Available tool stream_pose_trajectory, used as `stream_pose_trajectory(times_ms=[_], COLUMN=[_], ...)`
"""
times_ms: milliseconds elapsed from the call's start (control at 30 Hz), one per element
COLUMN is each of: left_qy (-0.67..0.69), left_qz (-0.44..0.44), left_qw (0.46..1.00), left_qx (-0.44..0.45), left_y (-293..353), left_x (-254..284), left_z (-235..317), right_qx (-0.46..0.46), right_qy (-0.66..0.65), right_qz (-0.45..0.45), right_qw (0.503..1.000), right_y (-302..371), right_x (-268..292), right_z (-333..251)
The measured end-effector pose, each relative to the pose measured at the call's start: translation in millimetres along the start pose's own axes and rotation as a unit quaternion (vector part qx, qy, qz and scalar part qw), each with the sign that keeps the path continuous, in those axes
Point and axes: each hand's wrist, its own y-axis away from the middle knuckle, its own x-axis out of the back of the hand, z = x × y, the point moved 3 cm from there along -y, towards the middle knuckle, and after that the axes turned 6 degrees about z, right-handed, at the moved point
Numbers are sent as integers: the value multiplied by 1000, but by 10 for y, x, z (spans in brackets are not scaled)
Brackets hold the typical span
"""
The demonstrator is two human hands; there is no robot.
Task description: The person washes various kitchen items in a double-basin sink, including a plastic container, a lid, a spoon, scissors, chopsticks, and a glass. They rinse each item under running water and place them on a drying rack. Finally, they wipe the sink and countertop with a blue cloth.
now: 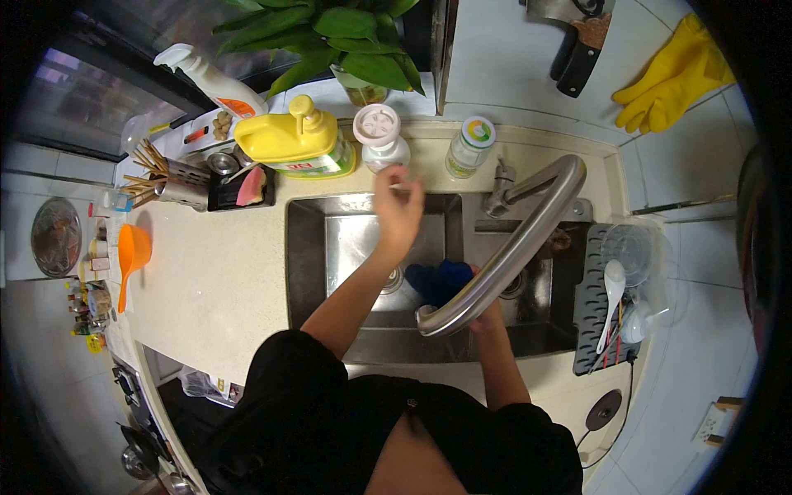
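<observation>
My left hand [398,213] is raised over the back rim of the sink, just in front of a white bottle with a pale pink top [378,136]. Its fingers curve loosely, with a gap between thumb and fingers. A small pale patch shows in that gap; I cannot tell what it is. Low over the sink [330,340], my right hand [488,315] grips a crumpled dark blue cloth [441,280]. The curved metal faucet [528,247] passes in front of that hand and hides part of its fingers.
A yellow pump jug [289,142] and a capped glass jar [470,148] stand behind the sink. On the right, a grey drying mat [587,305] carries a white spoon [612,289] and clear containers. An orange ladle [134,249] lies left; yellow gloves [672,74] hang at upper right.
</observation>
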Motion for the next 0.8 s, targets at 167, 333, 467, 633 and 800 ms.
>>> stream_pose_trajectory(times_ms=[167, 333, 467, 633, 800], left_qy=[-162, -180, -100, -52, -29], left_qz=[138, 111, 69, 46, 35], left_qw=[965, 964, 981, 992, 999], left_qx=[-154, -162, -152, -109, -12], left_y=[-256, -514, -480, 71, 443], left_x=[254, 106, 207, 863, 1509], left_z=[162, 88, -11, 263, 264], right_qx=[-2, 50, 134, 375, 575], right_qy=[-60, -56, -74, 139, 624], right_qz=[5, -43, -4, -3, 139], right_qw=[998, 996, 988, 916, 511], right_y=[14, -370, -574, -880, -1559], right_x=[-183, -68, -480, -1285, -1366], right_z=[-25, 171, -4, -203, -19])
